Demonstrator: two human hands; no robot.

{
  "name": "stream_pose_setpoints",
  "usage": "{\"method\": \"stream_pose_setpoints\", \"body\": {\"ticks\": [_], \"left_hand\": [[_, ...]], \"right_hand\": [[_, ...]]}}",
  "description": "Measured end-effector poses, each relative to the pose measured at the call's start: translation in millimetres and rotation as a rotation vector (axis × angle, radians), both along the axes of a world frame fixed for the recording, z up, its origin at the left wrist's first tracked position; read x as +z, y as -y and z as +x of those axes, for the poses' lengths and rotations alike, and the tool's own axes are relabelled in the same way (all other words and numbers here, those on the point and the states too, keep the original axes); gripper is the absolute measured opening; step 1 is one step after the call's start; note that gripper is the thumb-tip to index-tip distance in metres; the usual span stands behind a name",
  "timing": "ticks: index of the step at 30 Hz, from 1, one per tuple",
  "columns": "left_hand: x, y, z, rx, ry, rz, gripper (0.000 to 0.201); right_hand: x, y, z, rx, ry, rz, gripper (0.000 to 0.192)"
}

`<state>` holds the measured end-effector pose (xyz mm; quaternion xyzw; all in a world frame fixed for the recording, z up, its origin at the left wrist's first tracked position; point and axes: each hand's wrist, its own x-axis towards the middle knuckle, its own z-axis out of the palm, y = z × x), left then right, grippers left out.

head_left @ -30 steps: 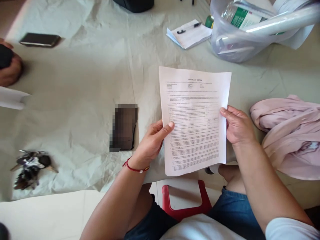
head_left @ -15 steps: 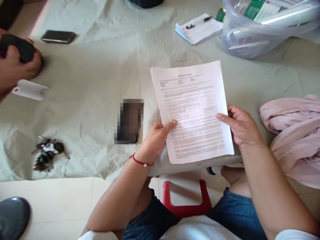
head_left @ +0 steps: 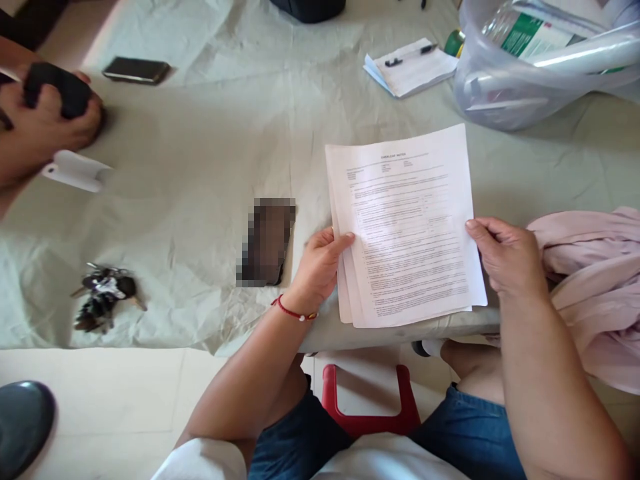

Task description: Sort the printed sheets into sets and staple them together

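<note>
Several printed sheets of paper are held up over the table's near edge, the top one headed "Overleaf Notes". My left hand pinches their left edge, thumb on top and fingers hidden behind. A red string bracelet circles that wrist. My right hand grips the top sheet's right edge between thumb and fingers. At the left and lower edges, the sheets under the top one stick out. Just left of my left hand lies a dark phone, its screen blurred out.
A bunch of keys lies at the near left. Another person's hand holds a dark object beside a second phone. A notepad with a pen and a plastic bag stand farther back. Pink cloth is at right.
The top sheet has slid right against those beneath, so their left edges now show. My right hand has moved right with it. The whole view has shifted slightly.
</note>
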<state>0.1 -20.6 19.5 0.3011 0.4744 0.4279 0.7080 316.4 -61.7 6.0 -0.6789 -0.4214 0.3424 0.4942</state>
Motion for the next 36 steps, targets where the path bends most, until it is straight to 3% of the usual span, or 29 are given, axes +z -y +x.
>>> {"method": "stream_pose_setpoints", "body": {"ticks": [4, 11, 18, 24, 31, 33, 36], "left_hand": [[1.2, 2, 1, 0.023, 0.003, -0.006, 0.035], [1.1, 4, 1, 0.034, -0.021, 0.045, 0.041], [1.9, 2, 4, 0.069, -0.014, 0.01, 0.039], [0.9, 0, 1, 0.067, -0.028, 0.001, 0.025], [-1.2, 3, -2, 0.112, -0.041, 0.032, 0.025], [-1.7, 3, -2, 0.116, -0.044, 0.041, 0.026], [-0.8, 4, -2, 0.111, -0.034, 0.057, 0.03]], "right_hand": [[8.0, -3, 3, -0.123, 0.01, 0.041, 0.038], [5.5, -2, -4, 0.015, -0.065, -0.072, 0.06], [3.7, -1, -5, 0.094, -0.119, -0.115, 0.042], [3.5, -1, 1, 0.011, -0.093, -0.1, 0.047], [15.6, -9, 27, -0.377, -0.202, 0.131, 0.053], [22.6, -7, 29, -0.359, -0.215, 0.105, 0.051], [29.8, -2, 28, -0.217, -0.277, -0.004, 0.052]]}}
